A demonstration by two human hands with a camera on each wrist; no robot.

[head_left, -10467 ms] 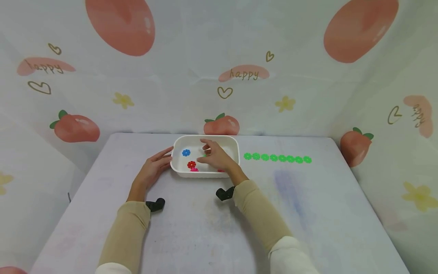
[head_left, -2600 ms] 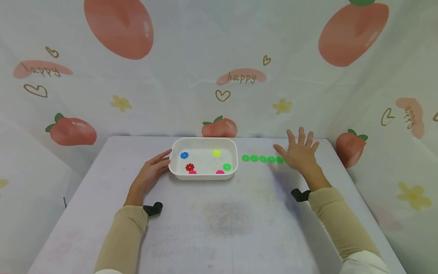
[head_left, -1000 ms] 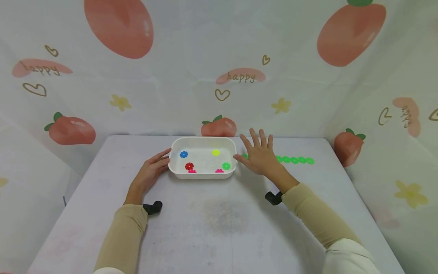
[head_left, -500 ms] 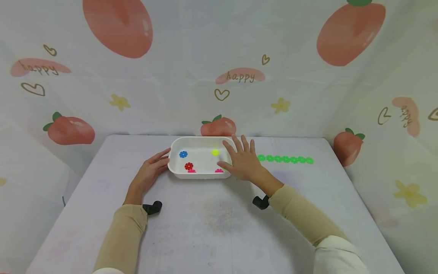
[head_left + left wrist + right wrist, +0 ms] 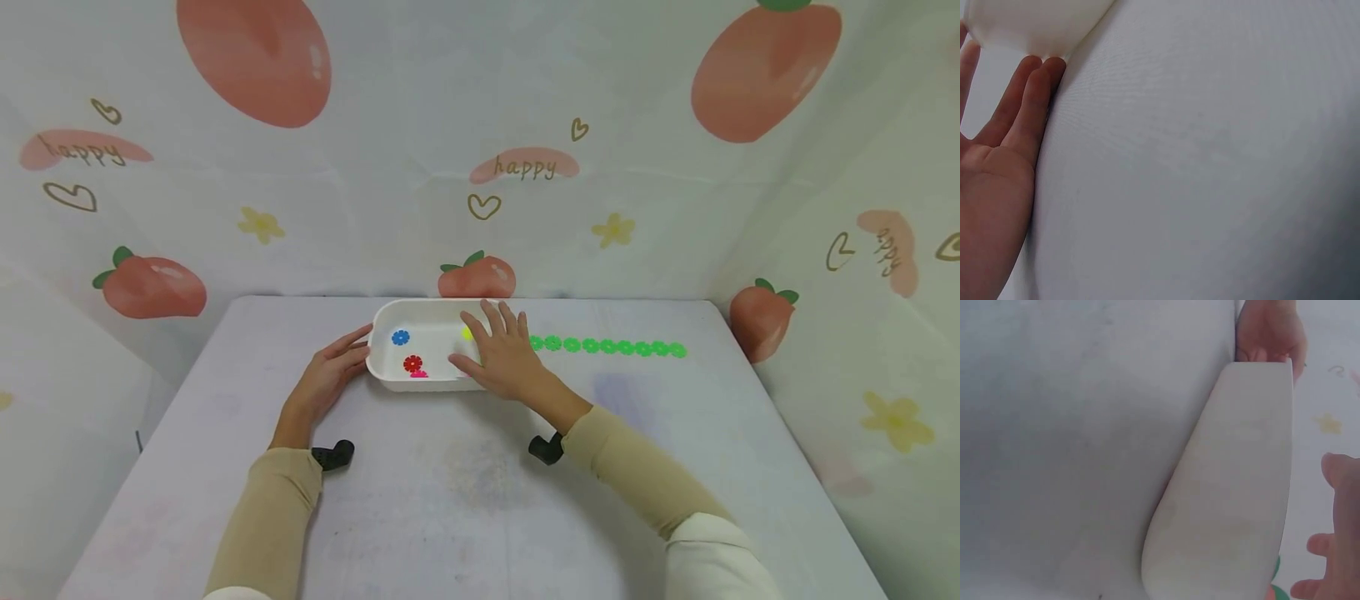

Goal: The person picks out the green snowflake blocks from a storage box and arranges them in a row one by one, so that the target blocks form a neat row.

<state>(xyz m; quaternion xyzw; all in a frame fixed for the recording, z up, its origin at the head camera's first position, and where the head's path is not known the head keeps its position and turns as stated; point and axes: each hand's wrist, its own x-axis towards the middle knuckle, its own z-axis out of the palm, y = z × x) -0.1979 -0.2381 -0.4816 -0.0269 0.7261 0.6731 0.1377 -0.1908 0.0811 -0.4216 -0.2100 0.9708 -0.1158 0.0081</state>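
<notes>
My left hand [image 5: 330, 379] lies at the left end of a white rectangular tray [image 5: 420, 386], its straight fingertips touching the end wall. In the left wrist view those fingers [image 5: 1025, 112] meet the tray's outer wall [image 5: 1035, 25]. Spread wide, my right hand [image 5: 510, 358] is over the tray's right part and holds nothing. Inside the tray lie notched flower-shaped discs: a blue disc [image 5: 401, 337], a red disc [image 5: 412, 363] and a pink disc [image 5: 419, 374]. A yellow disc [image 5: 467, 333] shows partly beside the right thumb; the tray's right end is hidden behind the hand.
A straight row of several green discs [image 5: 608, 347] runs along the white table [image 5: 450, 517] to the right of the tray. Behind the table's back edge hangs a white backdrop [image 5: 375, 217] printed with peaches, hearts and flowers.
My right hand has moved left from over the green row to above the tray, fingers spread throughout. The row is one disc longer at its right end than 10.5 s ago. My left hand stays put.
</notes>
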